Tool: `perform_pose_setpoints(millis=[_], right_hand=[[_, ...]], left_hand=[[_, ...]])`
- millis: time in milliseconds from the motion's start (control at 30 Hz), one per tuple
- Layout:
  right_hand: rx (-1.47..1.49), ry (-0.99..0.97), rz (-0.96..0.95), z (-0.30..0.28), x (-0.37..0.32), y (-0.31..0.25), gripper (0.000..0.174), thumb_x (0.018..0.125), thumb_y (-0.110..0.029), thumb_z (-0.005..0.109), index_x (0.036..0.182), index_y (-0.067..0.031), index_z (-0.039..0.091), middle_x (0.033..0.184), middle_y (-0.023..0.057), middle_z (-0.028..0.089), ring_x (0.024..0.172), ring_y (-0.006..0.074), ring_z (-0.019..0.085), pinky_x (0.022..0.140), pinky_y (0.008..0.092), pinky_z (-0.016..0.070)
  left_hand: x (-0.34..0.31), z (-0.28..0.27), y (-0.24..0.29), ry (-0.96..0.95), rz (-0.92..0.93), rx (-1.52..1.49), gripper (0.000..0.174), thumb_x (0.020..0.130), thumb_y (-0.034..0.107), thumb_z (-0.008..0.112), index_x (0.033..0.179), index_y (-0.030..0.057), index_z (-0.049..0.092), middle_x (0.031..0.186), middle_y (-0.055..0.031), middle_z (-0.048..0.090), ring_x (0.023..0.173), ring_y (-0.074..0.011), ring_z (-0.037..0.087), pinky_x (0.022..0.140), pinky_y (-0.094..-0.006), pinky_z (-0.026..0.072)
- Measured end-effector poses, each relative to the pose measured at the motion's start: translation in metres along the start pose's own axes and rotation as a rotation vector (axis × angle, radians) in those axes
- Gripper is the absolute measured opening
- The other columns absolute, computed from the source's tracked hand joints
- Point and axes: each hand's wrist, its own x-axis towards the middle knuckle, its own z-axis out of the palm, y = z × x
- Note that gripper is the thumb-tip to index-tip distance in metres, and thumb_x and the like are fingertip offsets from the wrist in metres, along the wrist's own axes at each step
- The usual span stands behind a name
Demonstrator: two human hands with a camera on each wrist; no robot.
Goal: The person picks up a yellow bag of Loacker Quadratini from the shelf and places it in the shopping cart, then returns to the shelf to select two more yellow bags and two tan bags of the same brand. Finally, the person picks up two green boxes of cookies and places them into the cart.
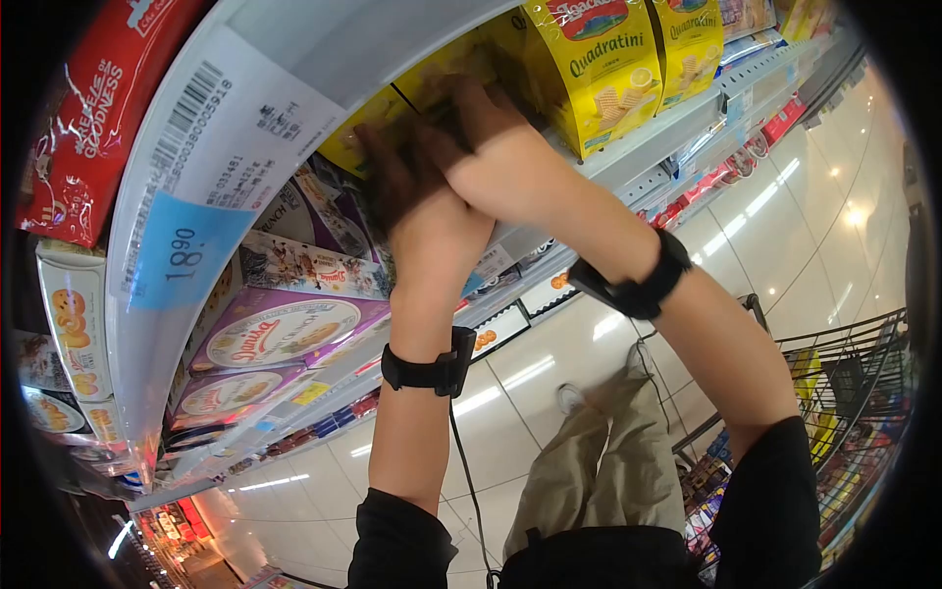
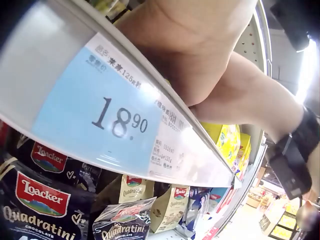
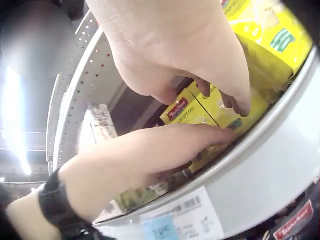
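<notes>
Two yellow wafer bags marked Quadratini (image 3: 192, 106) stand side by side on the shelf, under both hands. In the right wrist view my right hand (image 3: 185, 50) reaches down over them, thumb apart from the loosely bent fingers, whose tips overlap the right-hand bag. My left hand (image 3: 200, 137) stretches across the front of the bags, its fingers extended along their lower part near the shelf lip. In the head view both hands are blurred and dark, the left (image 1: 397, 177) beside the right (image 1: 481, 123). The left wrist view hides the left fingers behind the price strip.
More yellow wafer bags (image 1: 599, 74) stand to the right. A shelf lip with a price label (image 1: 182, 250) runs in front. Boxed Danisa cookies (image 1: 285, 329) and dark chocolate wafer bags (image 2: 42, 205) sit below. A loaded shopping cart (image 1: 844, 393) is at right.
</notes>
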Motion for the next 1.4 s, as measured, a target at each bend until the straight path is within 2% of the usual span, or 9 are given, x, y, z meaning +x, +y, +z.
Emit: perform_pose_setpoints(millis=[300, 467, 633, 800, 900, 1033, 1100, 1233, 1400], right_hand=[[0.318, -0.188, 0.242, -0.133, -0.156, -0.031, 0.029, 0.087, -0.009, 0.059, 0.113, 0.002, 0.056, 0.108, 0.0205, 0.061, 0.102, 0.0383, 0.058, 0.088, 0.0388, 0.0464], [0.196, -0.097, 0.604, -0.257, -0.257, -0.049, 0.024, 0.089, -0.008, 0.055, 0.11, 0.003, 0.059, 0.105, 0.017, 0.064, 0.101, 0.0298, 0.061, 0.088, 0.0347, 0.0469], [0.253, 0.496, 0.918, -0.369, -0.358, -0.078, 0.021, 0.093, -0.006, 0.05, 0.11, 0.0023, 0.06, 0.105, 0.0071, 0.065, 0.099, 0.0142, 0.061, 0.087, 0.0293, 0.0478], [0.494, 1.367, 0.878, -0.477, -0.49, -0.069, 0.021, 0.093, -0.012, 0.051, 0.111, -0.0021, 0.057, 0.106, 0.0088, 0.064, 0.099, 0.0189, 0.063, 0.085, 0.0322, 0.05], [0.443, 1.643, 0.898, -0.532, -0.571, -0.04, 0.022, 0.093, -0.016, 0.051, 0.112, -0.0046, 0.055, 0.102, 0.0081, 0.064, 0.096, 0.0198, 0.064, 0.077, 0.0303, 0.0503], [0.413, 1.674, 1.241, -0.539, -0.66, 0.056, 0.024, 0.092, -0.022, 0.05, 0.112, -0.0085, 0.055, 0.092, 0.0074, 0.064, 0.082, 0.0158, 0.063, 0.065, 0.0285, 0.0496], [0.641, 1.342, 1.291, -0.508, -0.723, 0.144, 0.029, 0.091, -0.026, 0.053, 0.115, -0.0094, 0.054, 0.084, 0.0065, 0.062, 0.069, 0.0149, 0.059, 0.053, 0.0296, 0.0476], [0.696, 1.415, 1.6, -0.442, -0.706, 0.237, 0.021, 0.088, -0.029, 0.055, 0.099, -0.01, 0.055, 0.079, 0.0005, 0.054, 0.068, 0.0128, 0.053, 0.056, 0.0287, 0.0463], [0.869, 1.902, 1.248, -0.404, -0.678, 0.296, 0.033, 0.086, -0.026, 0.063, 0.107, -0.0012, 0.062, 0.088, 0.0097, 0.066, 0.067, 0.0163, 0.062, 0.051, 0.0329, 0.0471]], left_hand=[[0.003, -0.016, 0.013, -0.05, -0.143, 0.021, 0.076, 0.089, 0.047, 0.051, 0.14, -0.0065, 0.033, 0.146, -0.0381, 0.018, 0.137, -0.0488, 0.021, 0.112, -0.0508, 0.0205], [-0.022, -0.062, 0.055, -0.26, -0.142, -0.221, 0.066, 0.09, 0.03, 0.057, 0.141, -0.0054, 0.033, 0.147, -0.0346, 0.023, 0.137, -0.0446, 0.027, 0.111, -0.0462, 0.0239], [-0.067, -0.053, 0.16, -0.358, 0.21, -0.47, 0.054, 0.09, 0.014, 0.057, 0.137, -0.006, 0.039, 0.146, -0.0275, 0.031, 0.134, -0.041, 0.033, 0.11, -0.0433, 0.0269], [-0.079, -0.058, 0.343, -0.692, 0.468, -0.836, 0.043, 0.09, 0.012, 0.055, 0.128, -0.0072, 0.048, 0.131, -0.0245, 0.051, 0.123, -0.0367, 0.048, 0.105, -0.0391, 0.0349], [-0.082, -0.075, 0.46, -0.796, 0.654, -0.846, 0.042, 0.088, 0.011, 0.057, 0.126, -0.0063, 0.051, 0.126, -0.0231, 0.055, 0.119, -0.0354, 0.052, 0.102, -0.0386, 0.0387], [-0.097, -0.081, 0.586, -0.885, 0.928, -0.873, 0.04, 0.086, 0.011, 0.061, 0.122, -0.0039, 0.055, 0.12, -0.0223, 0.059, 0.111, -0.0359, 0.058, 0.096, -0.0378, 0.0444], [-0.112, -0.079, 0.64, -0.996, 1.058, -0.898, 0.039, 0.086, 0.011, 0.061, 0.121, -0.0035, 0.056, 0.12, -0.0219, 0.059, 0.111, -0.0365, 0.057, 0.096, -0.0385, 0.0446], [-0.15, -0.058, 0.715, -0.98, 1.301, -0.846, 0.037, 0.084, 0.012, 0.063, 0.118, -0.0022, 0.057, 0.114, -0.02, 0.061, 0.102, -0.0366, 0.059, 0.09, -0.0396, 0.0461], [-0.184, -0.04, 0.756, -1.109, 1.433, -0.737, 0.038, 0.085, 0.013, 0.063, 0.12, -0.0012, 0.057, 0.112, -0.0218, 0.062, 0.104, -0.0367, 0.059, 0.09, -0.04, 0.0472]])
